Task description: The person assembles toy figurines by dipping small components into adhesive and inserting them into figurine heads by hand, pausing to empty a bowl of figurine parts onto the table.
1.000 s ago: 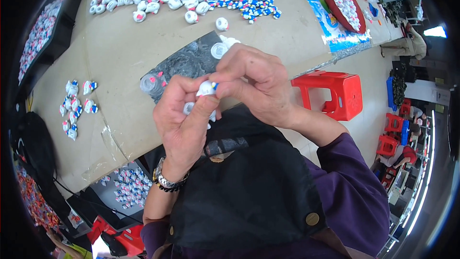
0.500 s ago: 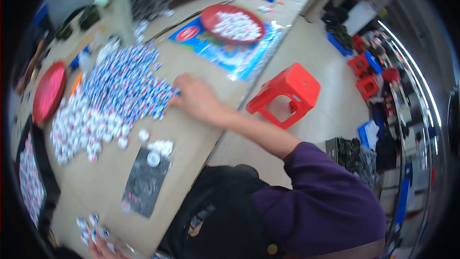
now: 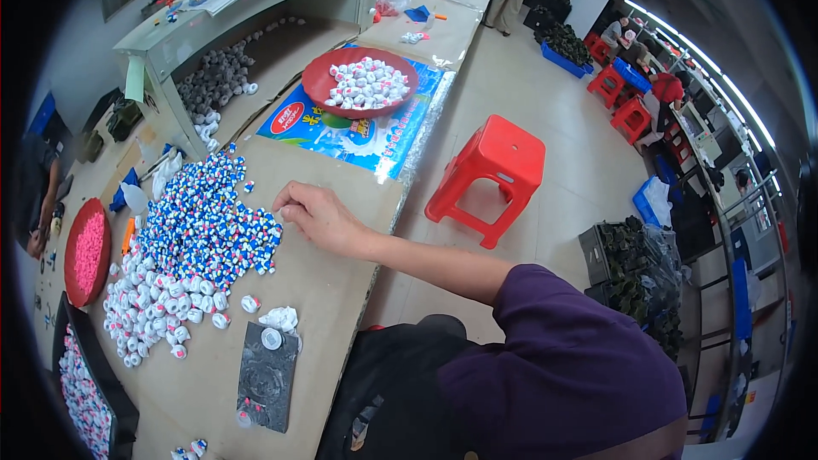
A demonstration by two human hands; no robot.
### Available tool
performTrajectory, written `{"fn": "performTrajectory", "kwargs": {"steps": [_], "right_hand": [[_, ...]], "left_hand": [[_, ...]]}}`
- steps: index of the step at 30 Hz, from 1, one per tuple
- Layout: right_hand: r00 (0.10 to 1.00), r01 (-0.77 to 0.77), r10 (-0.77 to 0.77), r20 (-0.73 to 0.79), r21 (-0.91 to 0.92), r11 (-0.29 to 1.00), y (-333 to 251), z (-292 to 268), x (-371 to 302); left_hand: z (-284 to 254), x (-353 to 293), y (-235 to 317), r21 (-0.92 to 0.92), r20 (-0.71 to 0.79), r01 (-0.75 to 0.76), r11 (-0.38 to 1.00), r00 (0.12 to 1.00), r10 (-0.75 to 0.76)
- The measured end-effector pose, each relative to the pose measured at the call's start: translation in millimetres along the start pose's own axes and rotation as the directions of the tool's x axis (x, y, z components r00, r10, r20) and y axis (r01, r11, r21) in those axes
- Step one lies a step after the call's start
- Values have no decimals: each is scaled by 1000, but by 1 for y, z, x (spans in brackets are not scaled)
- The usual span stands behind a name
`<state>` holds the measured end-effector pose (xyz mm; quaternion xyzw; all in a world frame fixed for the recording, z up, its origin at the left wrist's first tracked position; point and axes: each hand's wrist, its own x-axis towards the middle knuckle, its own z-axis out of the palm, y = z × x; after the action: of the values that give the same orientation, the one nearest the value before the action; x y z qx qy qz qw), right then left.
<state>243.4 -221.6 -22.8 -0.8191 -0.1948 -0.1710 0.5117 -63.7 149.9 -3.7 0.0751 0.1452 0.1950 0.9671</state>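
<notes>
My right hand [image 3: 317,217] hovers at the right edge of a heap of small blue-and-white pieces [image 3: 204,213]. Its fingers are curled in, thumb close to the forefinger; whatever is between them, if anything, is too small to make out. Larger white round pieces [image 3: 158,311] with pink spots adjoin the heap's near side. A single white piece [image 3: 250,303] lies apart, near a dark grey slab [image 3: 266,383] that carries a small white round cap [image 3: 271,339] and pink bits. A few blue-and-white pieces [image 3: 189,450] show at the bottom edge; my left hand is out of sight.
A red dish [image 3: 317,95] of white pieces stands on a blue printed sheet [image 3: 375,149]. Left are a red dish [image 3: 104,277] with pink bits and a black tray [image 3: 126,413] of pieces. A red stool [image 3: 503,162] stands beyond the table edge. Other people are farther off.
The view has shifted and sharpened. My right hand stays by the heap, its fingers drawn slightly off the pieces. My left hand, earlier at the lower left with several pieces, has left the picture.
</notes>
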Motion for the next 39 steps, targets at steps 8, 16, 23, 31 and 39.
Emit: {"fn": "performTrajectory", "kwargs": {"steps": [8, 16, 23, 31, 39], "right_hand": [[794, -589, 313, 522, 528, 612, -56, 11, -19], [718, -665, 241, 653, 540, 515, -65, 18, -33], [726, -647, 229, 648, 529, 549, -73, 16, -34], [650, -749, 271, 710, 537, 387, -76, 12, -40], [645, -749, 259, 719, 527, 400, -72, 9, -44]], "left_hand": [[60, -10, -78, -56, -23, 113, 992, 993, -114], [72, -19, -115, -72, 87, 361, 930, 931, -355], [68, -22, -121, -34, 47, 378, 925, 925, -376], [67, -25, -129, 4, 82, 375, 927, 924, -375], [77, -33, -138, -62, 43, 436, 898, 900, -434]]}}
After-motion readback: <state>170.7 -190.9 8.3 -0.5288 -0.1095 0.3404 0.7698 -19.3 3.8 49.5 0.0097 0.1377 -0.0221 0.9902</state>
